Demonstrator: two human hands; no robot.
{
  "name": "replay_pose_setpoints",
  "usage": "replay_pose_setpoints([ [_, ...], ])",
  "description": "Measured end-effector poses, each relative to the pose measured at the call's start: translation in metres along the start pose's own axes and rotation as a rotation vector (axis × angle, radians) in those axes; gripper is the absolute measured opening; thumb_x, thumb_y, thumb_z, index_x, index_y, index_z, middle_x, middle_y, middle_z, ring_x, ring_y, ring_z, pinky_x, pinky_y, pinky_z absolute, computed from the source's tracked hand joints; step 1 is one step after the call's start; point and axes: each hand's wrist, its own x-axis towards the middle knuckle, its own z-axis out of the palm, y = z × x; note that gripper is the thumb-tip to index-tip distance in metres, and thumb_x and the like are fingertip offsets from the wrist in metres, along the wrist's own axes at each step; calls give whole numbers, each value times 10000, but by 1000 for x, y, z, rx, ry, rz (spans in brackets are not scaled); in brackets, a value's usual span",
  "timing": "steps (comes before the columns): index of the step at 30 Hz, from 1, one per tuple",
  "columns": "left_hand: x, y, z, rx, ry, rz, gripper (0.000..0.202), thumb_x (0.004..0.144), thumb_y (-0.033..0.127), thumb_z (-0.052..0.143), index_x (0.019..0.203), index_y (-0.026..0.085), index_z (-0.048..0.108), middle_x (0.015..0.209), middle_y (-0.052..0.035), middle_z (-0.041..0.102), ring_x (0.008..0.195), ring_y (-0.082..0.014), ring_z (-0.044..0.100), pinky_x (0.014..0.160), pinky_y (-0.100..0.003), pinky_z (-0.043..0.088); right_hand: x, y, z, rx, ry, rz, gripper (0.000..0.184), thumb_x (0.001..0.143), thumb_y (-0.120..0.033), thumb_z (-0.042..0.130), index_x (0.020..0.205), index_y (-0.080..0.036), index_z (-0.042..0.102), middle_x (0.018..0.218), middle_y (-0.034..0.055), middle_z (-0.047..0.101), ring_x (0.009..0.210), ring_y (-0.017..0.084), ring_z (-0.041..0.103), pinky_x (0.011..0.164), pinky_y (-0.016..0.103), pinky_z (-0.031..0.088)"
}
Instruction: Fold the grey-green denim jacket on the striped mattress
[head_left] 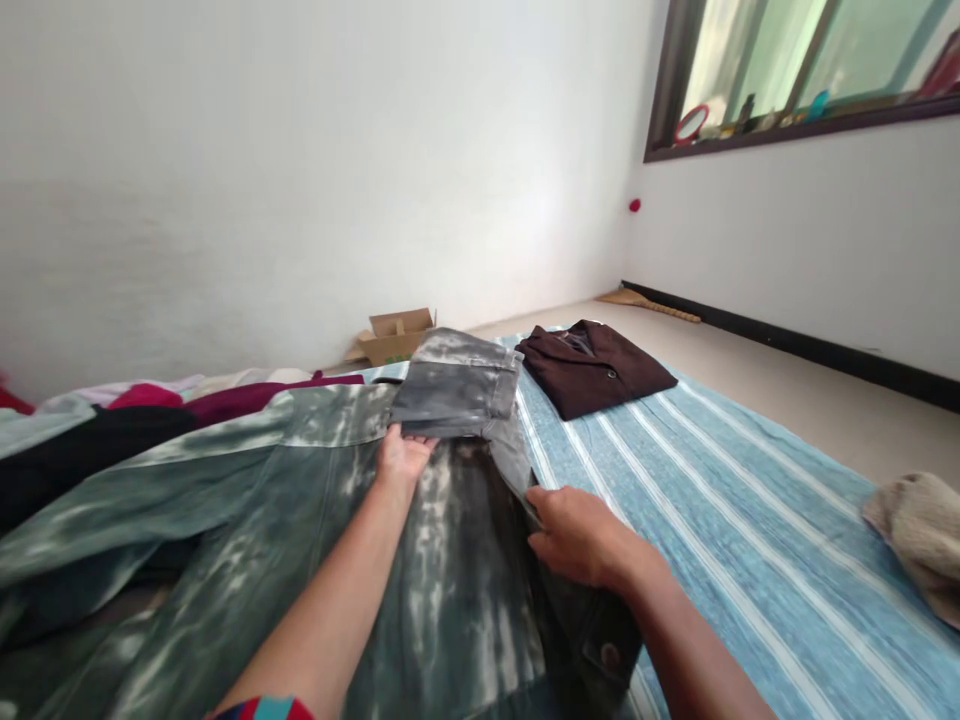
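A large dark green washed-denim garment (300,540) is spread over a blue striped mat (735,530). My left hand (401,455) lies at the garment's middle, its fingers tucked under a folded-over sleeve or panel (457,385). At the garment's right edge my right hand (577,535) has its fingers curled, pinching the cloth. A snap button (609,655) shows near my right forearm.
A folded dark brown garment (592,365) lies on the mat further back. Dark red, black and pale clothes (150,405) pile at the left. A cardboard box (397,335) stands by the wall. A beige cloth (919,530) lies at the right. A window sill (795,125) holds small items.
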Motion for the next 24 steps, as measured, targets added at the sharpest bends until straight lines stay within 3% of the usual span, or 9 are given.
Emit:
replay_pose_setpoints([
  [4, -4, -7, -24, -24, 111, -103, 262, 930, 301, 328, 1026, 250, 566, 1063, -75, 639, 977, -216, 632, 805, -459, 529, -7, -28, 2, -115, -57, -12, 331, 734, -152, 489, 1046, -166, 599, 934, 148, 690, 835, 285, 655, 593, 304, 389],
  [8, -5, 9, -19, -78, 133, -114, 203, 919, 236, 357, 978, 213, 550, 1001, -77, 632, 902, -212, 646, 832, -515, 500, -14, -44, 1, -133, -120, -50, 372, 703, -107, 510, 1064, -135, 599, 949, 157, 697, 849, 307, 668, 617, 320, 455],
  [10, -7, 25, -15, -108, 100, -59, 155, 899, 214, 401, 928, 202, 553, 916, -62, 639, 845, -212, 653, 832, -538, 488, -17, -49, 0, -147, -149, -75, 392, 693, -86, 517, 1074, -124, 601, 945, 162, 699, 848, 311, 672, 632, 331, 485],
  [13, -12, 47, -19, -150, 30, 127, 124, 881, 208, 436, 880, 206, 560, 836, -33, 648, 779, -201, 657, 825, -529, 495, -20, -56, 4, -167, -166, -124, 395, 696, -91, 529, 1081, -137, 609, 920, 152, 706, 831, 302, 681, 638, 337, 514],
  [16, -18, 55, -40, -127, 76, 209, 147, 875, 171, 425, 871, 212, 566, 798, -11, 655, 723, -179, 659, 820, -508, 506, -16, -65, 19, -194, -194, -205, 372, 687, -121, 566, 1052, -121, 637, 890, 162, 709, 810, 320, 686, 623, 353, 530],
  [20, -24, 44, -77, 60, 193, 105, 211, 799, 33, 448, 870, 193, 564, 695, 12, 644, 578, -169, 649, 757, -536, 524, -3, -77, 46, -281, -331, -313, 259, 655, -191, 648, 889, -101, 714, 821, 181, 712, 739, 341, 689, 566, 356, 533],
  [24, -29, 38, -94, 170, 132, 84, 227, 717, -35, 517, 834, 152, 572, 681, -4, 668, 560, -196, 665, 635, -469, 566, 7, -74, 56, -256, -344, -356, 170, 645, -240, 661, 754, -130, 731, 674, 133, 702, 613, 274, 680, 495, 290, 497],
])
